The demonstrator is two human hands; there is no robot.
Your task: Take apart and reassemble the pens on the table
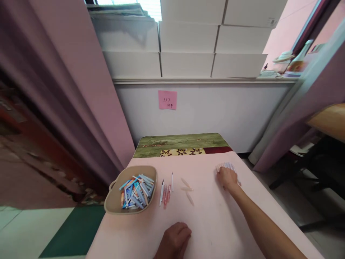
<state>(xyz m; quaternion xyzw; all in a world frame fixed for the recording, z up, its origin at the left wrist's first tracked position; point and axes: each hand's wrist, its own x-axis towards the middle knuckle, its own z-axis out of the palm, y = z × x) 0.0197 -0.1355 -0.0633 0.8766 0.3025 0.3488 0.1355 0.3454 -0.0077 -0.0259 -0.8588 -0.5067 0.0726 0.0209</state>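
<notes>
My right hand (228,178) is closed, fingertips down on the right side of the table, at the left end of a row of slim pale pens (229,166). Its fingers hide part of the row, and a pale pen's end shows just past the fingertips. My left hand (176,235) rests curled near the table's front edge, with nothing visible in it. Between the hands lie several loose clear pinkish pen barrels (185,188). To their left is a small group of red-tinted clear pens (166,194), beside thin white sticks with dark tips (161,192).
A beige basket (110,205) full of blue, white and orange pens stands at the table's left. Pink cloth (205,230) covers most of the table. White boxes (188,64) are stacked on the ledge behind, above a pink note (167,100) on the wall.
</notes>
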